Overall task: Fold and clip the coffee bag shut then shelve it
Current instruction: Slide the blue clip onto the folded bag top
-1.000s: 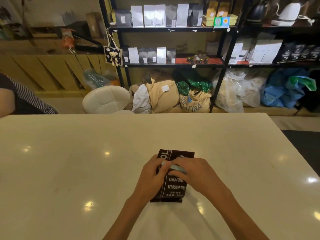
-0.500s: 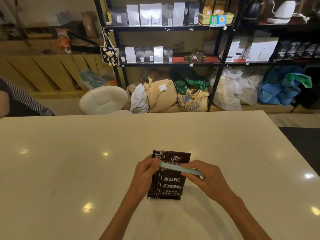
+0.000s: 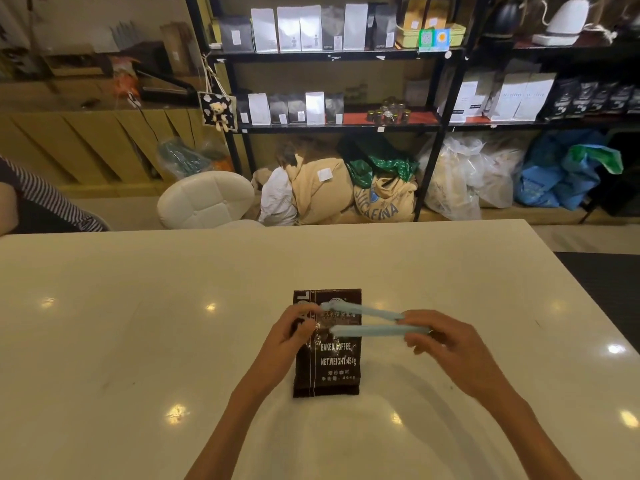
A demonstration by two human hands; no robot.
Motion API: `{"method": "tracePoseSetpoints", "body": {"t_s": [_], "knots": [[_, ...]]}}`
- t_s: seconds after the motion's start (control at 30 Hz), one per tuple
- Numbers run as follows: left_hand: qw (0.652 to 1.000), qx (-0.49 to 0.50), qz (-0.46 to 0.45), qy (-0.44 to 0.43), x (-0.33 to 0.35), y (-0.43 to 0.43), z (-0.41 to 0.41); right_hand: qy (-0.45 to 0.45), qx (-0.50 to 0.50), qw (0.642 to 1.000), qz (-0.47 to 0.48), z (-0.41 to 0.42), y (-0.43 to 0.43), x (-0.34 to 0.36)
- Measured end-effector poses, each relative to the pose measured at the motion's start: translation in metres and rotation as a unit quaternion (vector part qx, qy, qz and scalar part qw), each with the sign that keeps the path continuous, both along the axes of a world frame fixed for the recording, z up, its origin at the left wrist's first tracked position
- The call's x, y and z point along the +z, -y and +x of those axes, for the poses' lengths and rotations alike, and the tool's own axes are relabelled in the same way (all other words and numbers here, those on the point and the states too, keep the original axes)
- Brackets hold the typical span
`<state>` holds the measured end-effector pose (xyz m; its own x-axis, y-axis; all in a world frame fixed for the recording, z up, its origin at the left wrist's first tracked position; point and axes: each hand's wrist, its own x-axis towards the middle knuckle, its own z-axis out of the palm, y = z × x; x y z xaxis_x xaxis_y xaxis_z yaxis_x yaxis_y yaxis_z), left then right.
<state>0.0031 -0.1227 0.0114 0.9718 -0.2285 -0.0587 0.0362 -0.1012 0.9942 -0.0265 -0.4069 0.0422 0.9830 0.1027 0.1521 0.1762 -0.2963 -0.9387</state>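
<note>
Since half a second ago the blue clip (image 3: 367, 322) has swung open into two arms. I note my right hand (image 3: 446, 341) pinching its hinged end, my left hand (image 3: 289, 336) gripping the coffee bag (image 3: 327, 362), which lies flat near the table's (image 3: 138, 323) near edge, centred.

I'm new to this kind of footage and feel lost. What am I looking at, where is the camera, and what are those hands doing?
No machine here: a person wears one wide-angle camera on the head, looking down at their own arms. On the white table lies a dark coffee bag. The left hand touches the bag's upper left part and one end of a light blue clip. The right hand holds the clip's other end. The clip's two arms are spread open above the bag. Behind stand shelves of coffee bags.
</note>
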Motion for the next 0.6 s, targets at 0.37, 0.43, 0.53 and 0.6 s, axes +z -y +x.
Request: {"method": "tracePoseSetpoints", "body": {"t_s": [0.37,0.43,0.53,0.6], "knots": [[0.991,0.091,-0.097,-0.024,-0.013,0.025,-0.015,-0.083,-0.059,0.992,0.077,0.031,-0.016,-0.022],[0.989,0.101,-0.103,-0.031,-0.012,0.021,-0.014,-0.086,-0.102,0.987,0.088,0.029,-0.008,-0.025],[0.991,0.118,-0.053,0.019,-0.014,0.011,-0.015,-0.097,-0.169,0.974,0.119,0.021,0.011,-0.027],[0.990,0.125,0.024,0.058,-0.017,0.007,-0.013,-0.085,-0.205,0.961,0.164,0.016,0.016,-0.023]]}}
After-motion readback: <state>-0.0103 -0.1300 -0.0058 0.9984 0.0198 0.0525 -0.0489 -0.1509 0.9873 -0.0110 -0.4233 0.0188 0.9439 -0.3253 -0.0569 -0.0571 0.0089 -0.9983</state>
